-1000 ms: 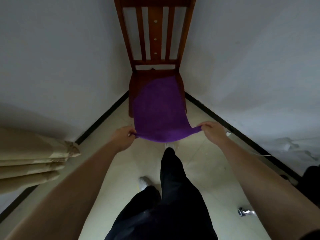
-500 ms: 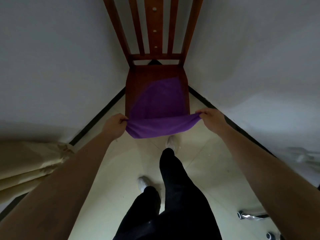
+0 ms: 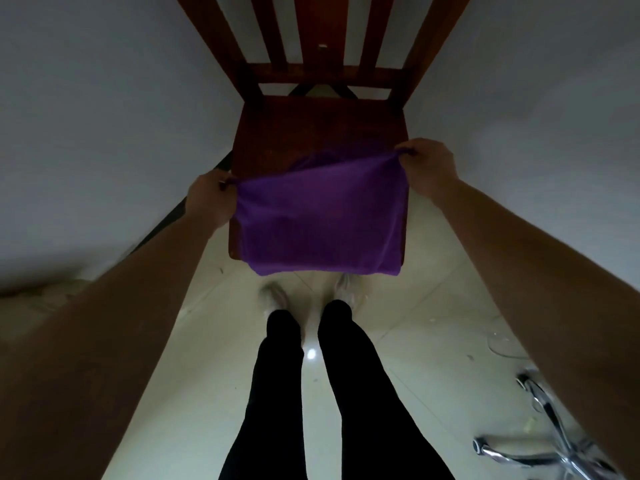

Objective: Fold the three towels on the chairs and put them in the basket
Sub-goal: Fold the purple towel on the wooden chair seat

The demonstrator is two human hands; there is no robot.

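1. Floor (image 3: 194, 341): pale tiles, grey walls meeting in a corner.
2. Chair (image 3: 322, 133): wooden, slatted back, in the corner facing the person.
3. Legs (image 3: 277, 393): black trousers, light shoes, just in front of the chair.
4. Towel (image 3: 322, 223): purple, doubled over the seat's front half, with the fold hanging just past the front edge.
5. Chrome base (image 3: 554, 441): on the floor at lower right.
6. Right hand (image 3: 427, 164): fingers curled, pinching the towel's right corner.
7. Left hand (image 3: 209, 199): fingers curled, pinching the left corner at the seat's side.
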